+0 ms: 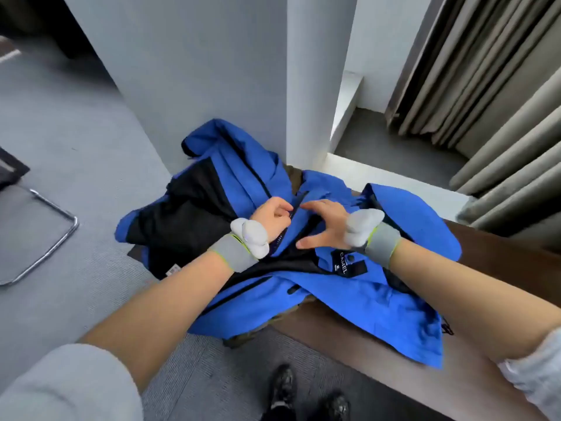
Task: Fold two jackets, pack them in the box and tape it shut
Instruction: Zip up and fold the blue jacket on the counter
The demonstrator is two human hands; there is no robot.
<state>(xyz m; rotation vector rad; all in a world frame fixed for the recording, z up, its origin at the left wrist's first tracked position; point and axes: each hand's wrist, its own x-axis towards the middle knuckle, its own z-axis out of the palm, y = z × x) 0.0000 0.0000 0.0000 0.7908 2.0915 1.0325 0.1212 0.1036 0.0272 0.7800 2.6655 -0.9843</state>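
Observation:
A blue jacket with black lining lies crumpled over the left end of a dark brown table, hanging partly off its edge. An olive-green garment peeks out from underneath it. My left hand pinches the jacket's zipper edge near the collar, fingers curled. My right hand lies just to the right on the blue fabric with fingers spread and thumb stretched out. Both wrists wear grey bands with white sensor pods. No box or tape is in view.
A grey wall corner stands right behind the jacket. Beige curtains hang at the right. A chrome chair leg sits on the grey carpet at the left. My black shoes stand below the table edge.

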